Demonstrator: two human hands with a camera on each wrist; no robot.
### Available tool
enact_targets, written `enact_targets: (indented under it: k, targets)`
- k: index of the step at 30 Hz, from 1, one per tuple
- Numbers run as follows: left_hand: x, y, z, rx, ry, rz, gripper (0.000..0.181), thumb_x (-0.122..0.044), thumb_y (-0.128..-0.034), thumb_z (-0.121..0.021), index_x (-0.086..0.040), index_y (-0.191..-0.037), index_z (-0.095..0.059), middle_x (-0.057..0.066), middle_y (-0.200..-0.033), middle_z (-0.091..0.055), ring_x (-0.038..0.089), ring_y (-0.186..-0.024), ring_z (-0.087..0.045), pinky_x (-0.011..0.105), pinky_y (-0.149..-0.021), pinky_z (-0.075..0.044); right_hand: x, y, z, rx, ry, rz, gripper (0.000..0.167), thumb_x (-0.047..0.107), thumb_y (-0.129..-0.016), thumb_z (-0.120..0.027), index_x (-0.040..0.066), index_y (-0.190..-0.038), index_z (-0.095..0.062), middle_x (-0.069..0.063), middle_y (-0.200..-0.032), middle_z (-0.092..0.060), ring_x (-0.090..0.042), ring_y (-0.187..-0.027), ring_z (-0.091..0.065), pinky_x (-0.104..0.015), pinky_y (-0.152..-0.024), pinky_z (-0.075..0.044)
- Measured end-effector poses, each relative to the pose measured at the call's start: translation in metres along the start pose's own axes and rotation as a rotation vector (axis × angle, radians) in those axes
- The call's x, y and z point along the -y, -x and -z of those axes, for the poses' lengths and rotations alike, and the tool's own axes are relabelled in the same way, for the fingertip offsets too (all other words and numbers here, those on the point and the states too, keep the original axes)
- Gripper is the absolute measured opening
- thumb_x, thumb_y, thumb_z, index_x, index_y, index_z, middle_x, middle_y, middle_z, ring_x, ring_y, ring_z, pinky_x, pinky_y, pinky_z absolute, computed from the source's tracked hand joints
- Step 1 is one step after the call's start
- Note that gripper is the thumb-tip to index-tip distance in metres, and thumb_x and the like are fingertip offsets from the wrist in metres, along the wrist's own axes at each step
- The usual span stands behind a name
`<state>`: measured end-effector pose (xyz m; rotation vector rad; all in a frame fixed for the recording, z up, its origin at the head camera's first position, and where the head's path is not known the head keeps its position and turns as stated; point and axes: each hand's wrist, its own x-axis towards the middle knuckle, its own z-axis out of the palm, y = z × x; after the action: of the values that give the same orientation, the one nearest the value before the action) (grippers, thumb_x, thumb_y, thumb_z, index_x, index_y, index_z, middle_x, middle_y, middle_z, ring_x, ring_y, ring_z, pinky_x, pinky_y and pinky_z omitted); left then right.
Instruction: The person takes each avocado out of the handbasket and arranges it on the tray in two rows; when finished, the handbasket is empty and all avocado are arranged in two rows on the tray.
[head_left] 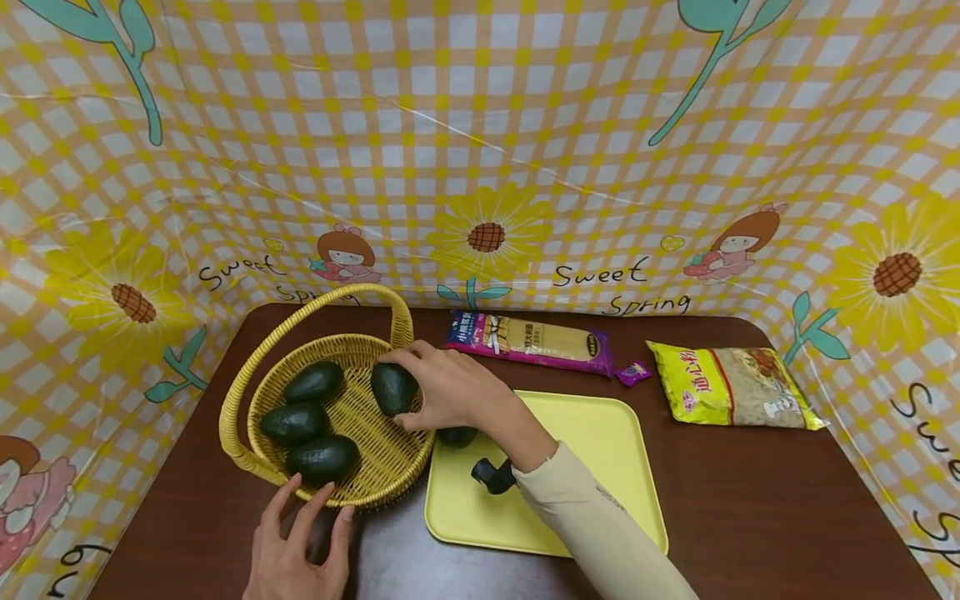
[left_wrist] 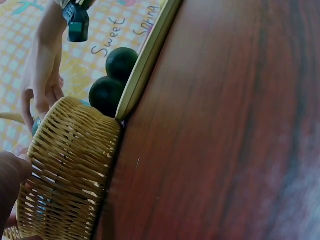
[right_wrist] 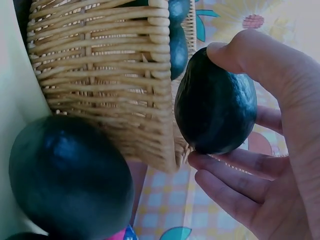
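Observation:
The right hand [head_left: 457, 387] grips a dark green avocado [head_left: 393, 389] over the right part of the wicker basket [head_left: 390, 479]; in the right wrist view, thumb and fingers hold this avocado [right_wrist: 216, 102] beside the basket's rim [right_wrist: 162, 90]. Several avocados [head_left: 322, 459] lie in the basket's left half. The left hand [head_left: 300, 546] touches the basket's near rim with spread fingertips. Avocados also rest on the yellow tray [head_left: 555, 533], partly hidden by the right arm; two [left_wrist: 107, 95] show in the left wrist view.
Behind the tray lies a purple noodle pack [head_left: 540, 343] with a small purple packet [head_left: 633, 373] beside it. A yellow bag [head_left: 731, 387] lies at the right. The basket's tall handle [head_left: 281, 329] arches over its left side. Patterned cloth surrounds the table.

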<state>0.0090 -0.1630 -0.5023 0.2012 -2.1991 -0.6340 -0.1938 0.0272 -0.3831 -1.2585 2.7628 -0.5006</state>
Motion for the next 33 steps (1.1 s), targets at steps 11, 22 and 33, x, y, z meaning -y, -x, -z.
enact_targets:
  k: [11, 22, 33]
  targets:
    - [0.000, -0.001, 0.001, -0.001, 0.008, 0.007, 0.036, -0.018, -0.0804, -0.093, -0.008, -0.114, -0.083, 0.027, -0.133, -0.066, 0.048, -0.090, -0.068, 0.066, -0.070, -0.055, -0.015, 0.021, 0.003, -0.066, -0.053, -0.026, 0.082, 0.047, -0.088, -0.087, 0.024, -0.159, -0.054, -0.010, -0.149, -0.059, -0.024, -0.104, -0.072, -0.040, -0.085, -0.061]
    - [-0.002, 0.001, 0.000, -0.005, 0.040, 0.015, 0.039, -0.014, -0.0779, -0.094, -0.006, -0.114, -0.082, 0.029, -0.131, -0.066, 0.051, -0.093, -0.066, 0.068, -0.077, -0.052, -0.029, 0.047, 0.010, -0.126, -0.034, -0.077, 0.082, 0.046, -0.088, -0.088, 0.024, -0.158, -0.054, -0.009, -0.145, -0.061, -0.015, -0.090, -0.066, -0.036, -0.077, -0.057]
    - [0.000, 0.001, -0.002, -0.016, 0.046, 0.016, 0.035, -0.012, -0.0801, -0.093, -0.006, -0.113, -0.083, 0.029, -0.130, -0.066, 0.053, -0.093, -0.067, 0.070, -0.078, -0.051, -0.045, 0.072, 0.021, -0.139, -0.044, -0.157, 0.083, 0.045, -0.087, -0.089, 0.023, -0.159, -0.053, -0.015, -0.148, -0.059, -0.018, -0.083, -0.063, -0.038, -0.072, -0.055]
